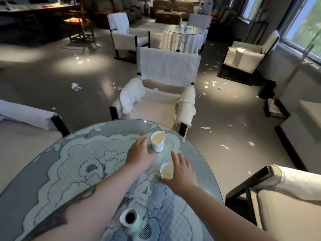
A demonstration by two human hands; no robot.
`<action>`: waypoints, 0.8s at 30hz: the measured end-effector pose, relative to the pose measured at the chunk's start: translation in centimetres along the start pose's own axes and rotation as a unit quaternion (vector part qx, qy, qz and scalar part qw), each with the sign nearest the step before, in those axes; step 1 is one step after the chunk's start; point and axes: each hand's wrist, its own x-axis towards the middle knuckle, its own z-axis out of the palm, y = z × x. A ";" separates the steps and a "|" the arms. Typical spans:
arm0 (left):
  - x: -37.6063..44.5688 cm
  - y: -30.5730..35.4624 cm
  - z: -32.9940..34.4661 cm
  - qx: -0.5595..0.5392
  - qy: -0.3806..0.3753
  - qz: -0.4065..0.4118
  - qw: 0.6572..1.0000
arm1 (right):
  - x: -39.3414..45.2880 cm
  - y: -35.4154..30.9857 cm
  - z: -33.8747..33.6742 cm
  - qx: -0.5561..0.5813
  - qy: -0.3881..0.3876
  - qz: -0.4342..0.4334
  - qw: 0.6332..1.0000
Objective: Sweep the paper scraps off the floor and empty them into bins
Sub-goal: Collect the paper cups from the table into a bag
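I look down on a round glass-topped table (43,167) with a lace cloth under the glass; its curved edge runs from lower left, over the top near the armchair (161,94), and down the right side. My left hand (139,153) lies over the glass with fingers spread and relaxed, holding nothing, just beside a white paper cup (158,141) that stands upright near the far edge. My right hand (182,171) is also spread and loose, its palm side against a second paper cup (167,170); I cannot tell whether the thumb touches the cup wall, but the fingers are not curled round it. A small vase (130,221) stands on the table close to me, between my forearms.

The paper scraps (213,84) are on the grey floor, not on the table: a thick scatter lies to the right of the armchair, more trail toward the right-hand armchair (246,54), and a lone white piece (75,86) lies on the open floor to the left. That left stretch of floor is the widest open room. On the right, the passage between the table edge and the near armchair (284,197) is narrow. A second round table (182,37) stands farther back.
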 end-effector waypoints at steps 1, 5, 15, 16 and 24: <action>1.1 0.0 0.4 0.006 -0.007 -0.007 1.000 | 0.8 0.3 0.2 0.000 -0.004 -0.003 1.000; 4.7 0.7 2.1 -0.008 -0.020 -0.011 1.000 | 3.1 1.3 1.2 0.031 -0.029 0.002 0.999; 7.9 1.8 5.3 0.002 -0.023 0.019 1.000 | 2.6 2.9 3.4 0.099 0.005 -0.019 0.995; 8.0 1.7 5.5 0.002 -0.019 0.019 1.000 | 2.5 3.0 3.6 0.113 0.006 -0.015 0.994; 8.5 0.5 5.3 -0.023 0.004 0.008 1.000 | 1.7 3.1 4.8 0.209 0.039 0.073 0.974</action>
